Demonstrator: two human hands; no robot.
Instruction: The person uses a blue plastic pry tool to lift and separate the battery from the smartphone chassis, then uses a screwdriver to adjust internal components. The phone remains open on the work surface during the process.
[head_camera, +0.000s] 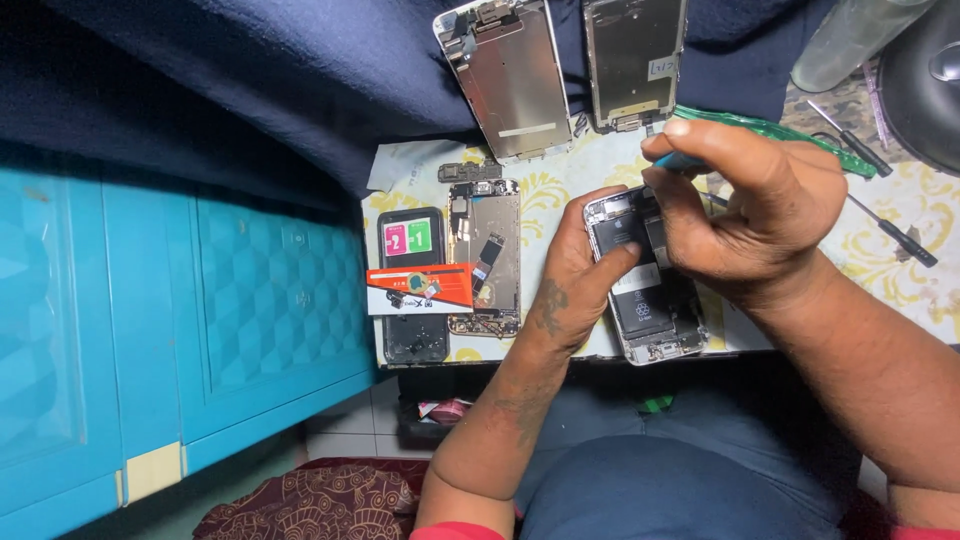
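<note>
An opened phone body (650, 300) with a black battery lies on the patterned table cover (900, 250) near its front edge. My left hand (575, 275) grips the phone's left side, thumb resting on its inner parts. My right hand (750, 205) hovers over the phone's upper half, fingers pinched on a thin blue tool (672, 160) whose tip is hidden under the hand.
Left of the phone lie a stripped phone frame (485, 255), a black screen protector pack (412, 285) and an orange card (420, 287). Two display panels (510, 75) rest at the back on dark blue cloth. Screwdrivers (890, 230) lie right. Turquoise cabinet (180, 320) stands left.
</note>
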